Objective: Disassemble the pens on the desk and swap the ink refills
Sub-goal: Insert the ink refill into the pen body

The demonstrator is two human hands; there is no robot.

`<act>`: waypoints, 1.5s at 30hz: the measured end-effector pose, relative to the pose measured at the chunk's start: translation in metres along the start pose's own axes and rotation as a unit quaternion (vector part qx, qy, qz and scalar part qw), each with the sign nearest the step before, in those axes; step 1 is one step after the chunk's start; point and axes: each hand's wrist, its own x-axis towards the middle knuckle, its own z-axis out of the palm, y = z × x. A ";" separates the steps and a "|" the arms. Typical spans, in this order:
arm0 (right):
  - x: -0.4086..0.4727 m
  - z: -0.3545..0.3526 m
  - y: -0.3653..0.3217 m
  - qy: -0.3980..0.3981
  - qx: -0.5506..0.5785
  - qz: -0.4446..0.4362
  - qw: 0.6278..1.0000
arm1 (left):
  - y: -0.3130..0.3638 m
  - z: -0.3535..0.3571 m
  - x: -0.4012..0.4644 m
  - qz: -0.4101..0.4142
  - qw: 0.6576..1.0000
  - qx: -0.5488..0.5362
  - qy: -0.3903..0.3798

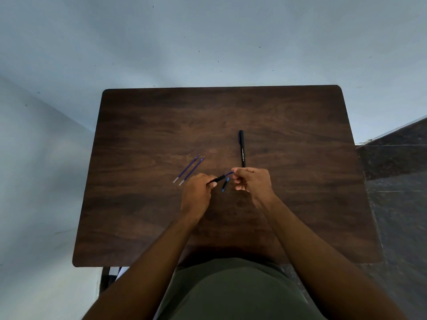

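Note:
My left hand [197, 192] grips a black pen barrel [218, 179] above the middle of the dark wooden desk [300, 204]. A blue refill [228, 173] sticks out of the barrel's open end, and my right hand [250, 183] pinches its tip. Below the barrel, between my hands, a small black and blue pen piece [225, 184] lies on the desk. Two loose blue refills [189, 169] lie side by side to the left of my hands. A whole black pen [242, 148] rests just beyond my right hand, pointing away from me.
The desk stands in a corner against pale walls. A dark speckled floor [397, 204] shows on the right. My lap in green cloth sits under the desk's near edge.

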 end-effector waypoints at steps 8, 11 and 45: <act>-0.003 0.001 -0.003 -0.034 -0.035 -0.002 0.999 | -0.006 -0.007 -0.003 -0.033 0.999 -0.038 0.019; -0.004 0.004 0.004 -0.030 -0.084 0.006 0.996 | -0.011 -0.008 -0.004 -0.059 0.997 -0.042 0.022; 0.004 0.009 -0.011 0.047 0.057 0.025 0.997 | -0.010 -0.002 -0.006 -0.093 0.994 -0.051 0.037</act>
